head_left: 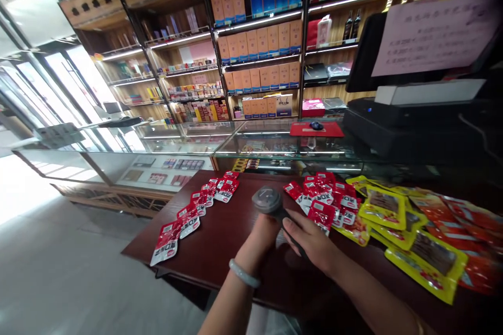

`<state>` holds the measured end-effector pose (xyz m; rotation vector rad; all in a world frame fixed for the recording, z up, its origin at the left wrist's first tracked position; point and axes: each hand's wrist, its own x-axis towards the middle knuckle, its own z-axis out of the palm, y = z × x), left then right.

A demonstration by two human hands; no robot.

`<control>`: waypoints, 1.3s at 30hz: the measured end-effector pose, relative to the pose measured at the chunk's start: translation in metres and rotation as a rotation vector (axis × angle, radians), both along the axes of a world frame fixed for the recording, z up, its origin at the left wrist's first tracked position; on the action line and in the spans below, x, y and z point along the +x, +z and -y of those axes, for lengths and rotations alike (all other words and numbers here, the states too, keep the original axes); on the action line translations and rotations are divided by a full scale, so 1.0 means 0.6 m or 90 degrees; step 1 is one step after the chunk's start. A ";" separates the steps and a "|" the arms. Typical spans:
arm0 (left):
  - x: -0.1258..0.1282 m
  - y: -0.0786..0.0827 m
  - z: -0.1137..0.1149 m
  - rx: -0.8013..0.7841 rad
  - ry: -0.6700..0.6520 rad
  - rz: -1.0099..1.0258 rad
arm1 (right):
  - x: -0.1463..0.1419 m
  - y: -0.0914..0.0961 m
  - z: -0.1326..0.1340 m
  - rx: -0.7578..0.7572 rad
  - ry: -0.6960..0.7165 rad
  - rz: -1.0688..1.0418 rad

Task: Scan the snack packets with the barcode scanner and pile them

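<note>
My right hand (308,241) is closed round the dark handle of a barcode scanner (267,199), whose rounded grey head is raised over the brown table (230,230). Just under the scanner head is my left hand (268,226), with a pale bangle on its wrist; the scanner hides its fingers, so I cannot tell what they hold. Red and white snack packets (322,214) lie in a heap close beyond my right hand. More red and white packets (167,241) run in an overlapping row along the table's left side.
Yellow snack packets (426,256) and orange packets (451,220) are piled at the right. Behind the table stands a glass counter (251,138) with a mouse (316,125) on a red mat. A monitor (365,55) with a pink paper rises at right. Stocked shelves line the back wall.
</note>
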<state>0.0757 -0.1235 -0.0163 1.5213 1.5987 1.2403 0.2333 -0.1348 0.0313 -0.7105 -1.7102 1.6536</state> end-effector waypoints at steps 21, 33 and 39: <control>-0.301 0.002 0.283 -0.375 0.668 -0.483 | -0.044 -0.039 0.020 -0.115 0.111 0.077; -0.146 0.004 0.197 0.058 0.415 -0.099 | -0.002 -0.014 0.006 -0.125 0.077 0.019; -0.083 0.015 0.158 -0.092 0.272 -0.228 | 0.047 -0.026 -0.004 -0.162 0.005 -0.026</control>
